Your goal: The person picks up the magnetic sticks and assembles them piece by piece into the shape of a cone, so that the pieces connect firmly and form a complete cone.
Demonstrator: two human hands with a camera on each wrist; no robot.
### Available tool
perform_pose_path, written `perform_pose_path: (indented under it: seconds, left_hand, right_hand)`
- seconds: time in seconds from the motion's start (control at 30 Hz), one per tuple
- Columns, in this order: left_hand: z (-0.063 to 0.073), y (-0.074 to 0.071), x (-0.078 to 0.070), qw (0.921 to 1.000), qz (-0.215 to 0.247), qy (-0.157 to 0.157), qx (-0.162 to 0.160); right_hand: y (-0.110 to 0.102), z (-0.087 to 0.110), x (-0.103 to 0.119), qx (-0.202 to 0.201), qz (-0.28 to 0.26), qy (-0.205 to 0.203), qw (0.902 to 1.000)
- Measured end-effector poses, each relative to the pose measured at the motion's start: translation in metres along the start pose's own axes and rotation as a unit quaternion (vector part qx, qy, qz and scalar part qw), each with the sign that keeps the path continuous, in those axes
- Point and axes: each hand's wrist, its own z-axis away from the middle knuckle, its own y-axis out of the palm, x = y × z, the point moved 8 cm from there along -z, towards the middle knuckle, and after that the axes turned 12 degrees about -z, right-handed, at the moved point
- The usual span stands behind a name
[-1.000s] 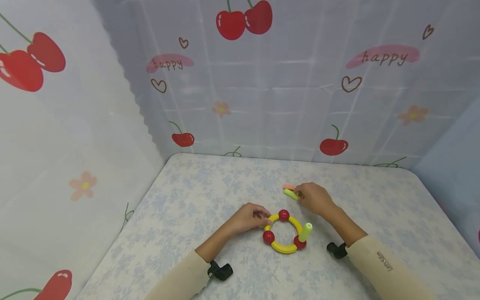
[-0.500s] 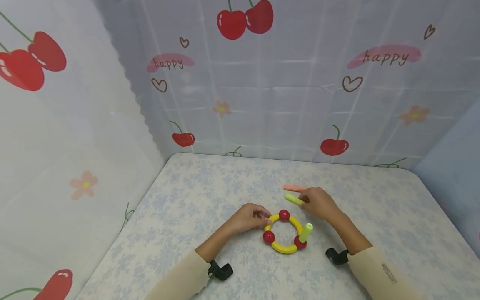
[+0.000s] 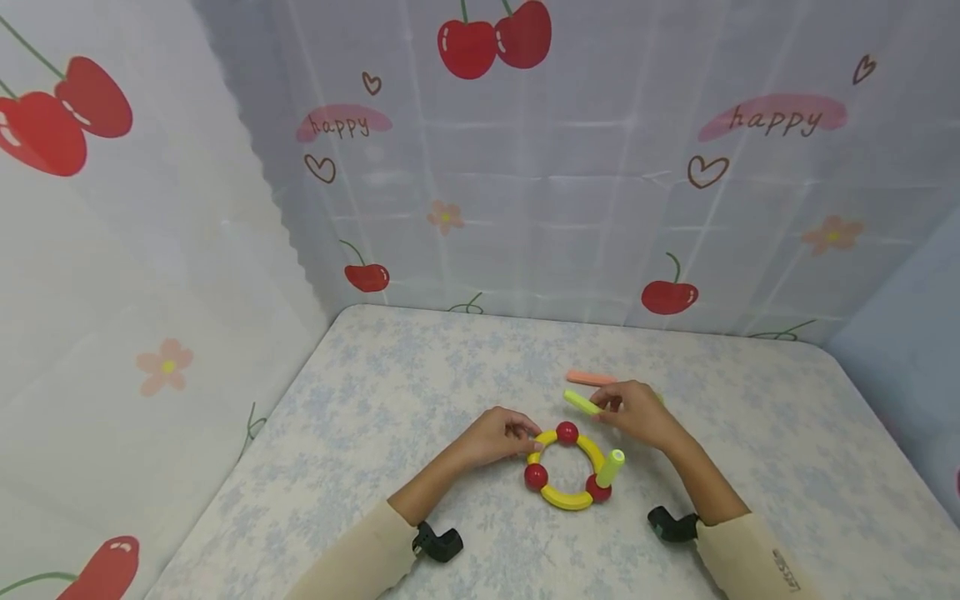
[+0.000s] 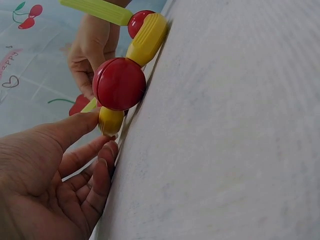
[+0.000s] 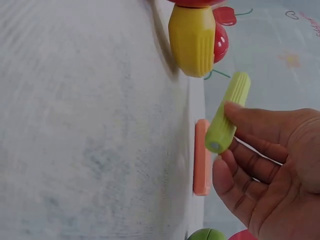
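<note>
On the table lies a ring of curved yellow rods (image 3: 567,501) joined by red balls (image 3: 536,477), a magnetic building toy by its look. A light green rod (image 3: 611,468) stands up, leaning slightly, from the ring's near-right ball. My left hand (image 3: 495,435) pinches the yellow rod on the ring's left side, thumb on one face and fingers beneath, as the left wrist view shows. Beyond the ring, my right hand (image 3: 636,412) holds a second light green rod (image 5: 228,112) between thumb and fingers, raised off the table. One end of that rod points toward the far left.
An orange rod (image 3: 590,378) lies on the table just behind the right hand. A green ball (image 5: 207,234) and a pinkish-red piece (image 5: 243,235) show at the right wrist view's lower edge. A cherry-printed curtain (image 3: 525,183) hangs behind the patterned table (image 3: 420,358).
My right hand has drawn the light green rod away from the orange rod and toward the ring, uncovering more of the orange one. My left hand stays on the ring.
</note>
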Motion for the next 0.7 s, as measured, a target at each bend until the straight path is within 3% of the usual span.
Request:
perform_pose_path:
  seconds: [0.33,0.7]
  left_hand:
    - [0.0009,0.0000,0.0011,0.9999,-0.010,-0.006,-0.001]
    - [-0.0004,0.0004,0.0004,0.9999,-0.014,-0.006,-0.001]
  right_hand:
    - [0.0030,0.0015,0.0035,0.029,-0.048,-0.026,0.9981]
    - [0.0034,0.0029,0.0066,0.030,-0.111,-0.025,0.9931]
